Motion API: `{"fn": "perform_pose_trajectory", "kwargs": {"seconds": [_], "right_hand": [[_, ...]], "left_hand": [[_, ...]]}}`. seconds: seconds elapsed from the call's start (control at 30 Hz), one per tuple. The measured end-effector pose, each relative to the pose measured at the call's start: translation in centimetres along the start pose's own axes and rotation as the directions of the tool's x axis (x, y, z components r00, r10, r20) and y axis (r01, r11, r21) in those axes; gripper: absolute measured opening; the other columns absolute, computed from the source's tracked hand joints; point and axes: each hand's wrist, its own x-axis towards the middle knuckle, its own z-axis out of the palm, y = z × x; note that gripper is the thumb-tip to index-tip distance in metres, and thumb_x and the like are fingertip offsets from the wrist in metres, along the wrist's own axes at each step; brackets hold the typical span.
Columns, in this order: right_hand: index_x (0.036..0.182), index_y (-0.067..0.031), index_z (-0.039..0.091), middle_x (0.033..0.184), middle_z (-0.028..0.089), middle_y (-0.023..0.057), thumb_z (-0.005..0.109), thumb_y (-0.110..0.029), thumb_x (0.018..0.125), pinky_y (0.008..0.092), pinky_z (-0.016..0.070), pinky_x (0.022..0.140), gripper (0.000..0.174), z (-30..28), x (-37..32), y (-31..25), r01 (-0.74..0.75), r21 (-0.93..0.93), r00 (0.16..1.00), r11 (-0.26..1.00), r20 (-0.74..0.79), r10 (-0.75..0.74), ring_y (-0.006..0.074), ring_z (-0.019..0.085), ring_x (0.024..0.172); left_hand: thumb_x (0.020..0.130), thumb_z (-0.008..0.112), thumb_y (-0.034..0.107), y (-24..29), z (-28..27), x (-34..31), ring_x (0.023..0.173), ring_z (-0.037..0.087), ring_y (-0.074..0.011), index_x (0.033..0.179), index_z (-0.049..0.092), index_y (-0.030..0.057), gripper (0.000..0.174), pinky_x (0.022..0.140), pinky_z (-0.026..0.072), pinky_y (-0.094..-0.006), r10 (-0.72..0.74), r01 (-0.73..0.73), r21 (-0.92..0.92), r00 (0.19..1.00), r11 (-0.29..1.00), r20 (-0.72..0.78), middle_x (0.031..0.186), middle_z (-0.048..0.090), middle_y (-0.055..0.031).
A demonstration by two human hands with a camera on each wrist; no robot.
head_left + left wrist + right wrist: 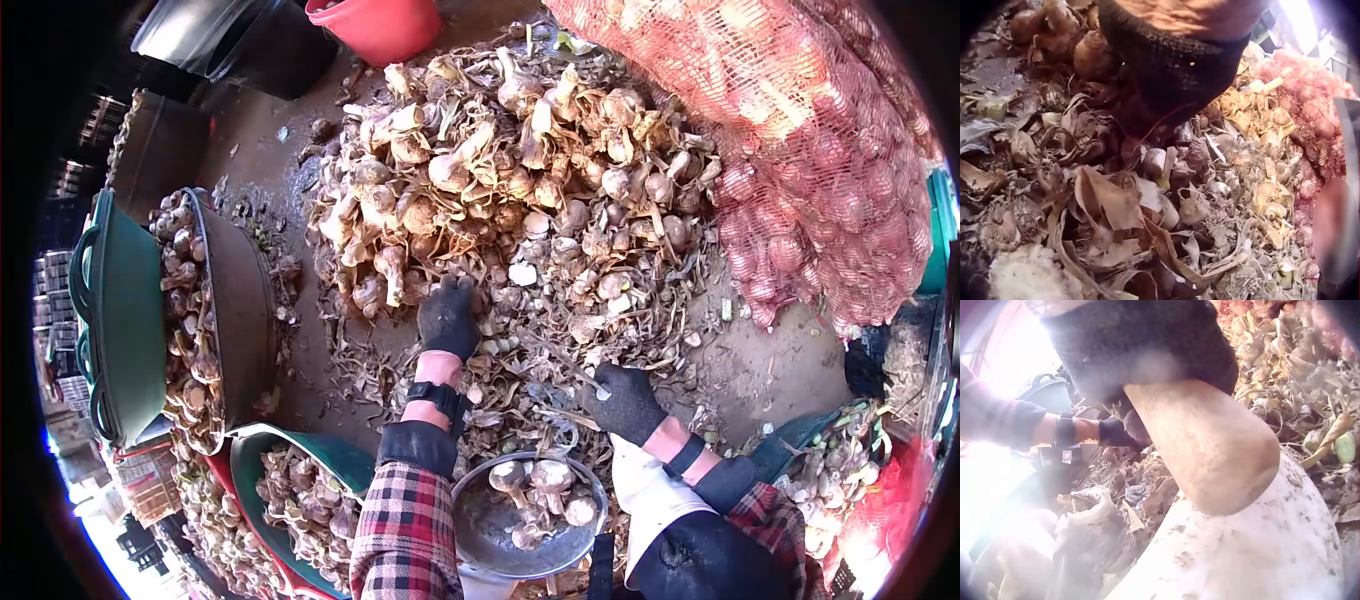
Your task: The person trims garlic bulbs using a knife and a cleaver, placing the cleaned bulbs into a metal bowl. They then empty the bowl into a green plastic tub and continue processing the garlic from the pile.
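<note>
My left hand (450,318), in a black glove, reaches to the near edge of a big heap of garlic bulbs (450,170) with dry stalks. Its fingertips are among bulbs and husks; in the left wrist view they are hidden below the glove (1172,69), and I cannot tell whether they hold a bulb. A purplish bulb (1137,425) shows right at that hand in the right wrist view. My right hand (625,400), also gloved, grips a tool by its wooden handle (1210,450). The handle's rounded end sticks out of the fist, over a white cloth (1260,544) on my leg.
Between my arms stands a metal bowl (480,545) with several trimmed bulbs. Green tubs (130,330) and a dark tub (235,310) of garlic stand at left. Red mesh sacks (800,150) flank the heap at right. A red bucket (385,30) stands at the back.
</note>
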Motion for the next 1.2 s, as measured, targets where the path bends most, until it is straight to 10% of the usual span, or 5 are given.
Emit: {"fn": "perform_pose_trajectory", "kwargs": {"seconds": [0.23, 0.43, 0.63, 1.03, 1.2], "right_hand": [[0.075, -0.0021, 0.058, 0.065, 0.06, 0.02, 0.065, -0.016, 0.076, 0.0413, 0.0489, 0.054, 0.016, -1.1, 0.5, -0.2, -0.043, 0.131, 0.997, 0.99, -0.065, 0.052, 0.0373, 0.063, 0.064], [0.074, -0.0048, 0.057, 0.066, 0.06, 0.0173, 0.067, -0.016, 0.075, 0.0413, 0.0487, 0.053, 0.015, -2.8, 0.8, -3.4, 0.053, 0.106, 0.996, 0.993, -0.081, -0.044, 0.0363, 0.062, 0.065], [0.085, -0.0063, 0.053, 0.076, 0.055, 0.0113, 0.072, -0.018, 0.068, 0.0409, 0.0467, 0.05, 0.029, -4.1, 0.4, -6.2, 0.476, -0.067, 0.878, 0.877, -0.026, -0.478, 0.0311, 0.06, 0.063], [0.088, -0.0025, 0.051, 0.077, 0.053, 0.0137, 0.065, -0.013, 0.063, 0.0416, 0.0474, 0.053, 0.03, -3.0, 0.4, -2.3, 0.523, -0.241, 0.846, 0.818, 0.029, -0.533, 0.0314, 0.058, 0.068], [0.084, -0.0035, 0.054, 0.076, 0.058, 0.0165, 0.064, -0.014, 0.07, 0.045, 0.0489, 0.058, 0.019, -1.6, 0.8, 0.5, 0.269, -0.278, 0.961, 0.922, 0.018, -0.274, 0.035, 0.061, 0.07]], "left_hand": [[0.061, 0.079, 0.025, 2.5, -4.3, -5.2, 0.091, 0.055, -0.0321, 0.098, 0.052, 0.0044, 0.051, 0.081, 0.0467, -0.0391, 0.061, -0.196, -0.303, 0.913, 0.933, -0.404, 0.098, 0.054, -0.0147], [0.068, 0.077, 0.034, 5.9, -8.3, -8.9, 0.096, 0.056, -0.0235, 0.11, 0.049, 0.0005, 0.06, 0.085, 0.0455, -0.0355, -0.129, 0.101, -0.927, 0.99, 0.36, 0.058, 0.106, 0.054, -0.0126], [0.069, 0.08, 0.024, 8.4, -8.5, -9.7, 0.105, 0.055, -0.0227, 0.122, 0.047, -0.0021, 0.067, 0.092, 0.045, -0.0325, 0.012, -0.091, -0.757, 0.994, 0.647, -0.109, 0.116, 0.052, -0.0124], [0.069, 0.08, 0.023, 9.7, -6.3, -13.5, 0.095, 0.061, -0.025, 0.107, 0.06, 0.0049, 0.047, 0.081, 0.0495, -0.0322, -0.15, 0.387, -0.8, 0.921, 0.458, 0.36, 0.103, 0.063, -0.0128], [0.067, 0.079, 0.024, 10.7, -7.2, -11.2, 0.08, 0.065, -0.0245, 0.107, 0.053, 0.0023, 0.052, 0.073, 0.0505, -0.0318, 0.056, 0.11, -0.879, 0.987, 0.463, 0.153, 0.091, 0.065, -0.0093]]}}
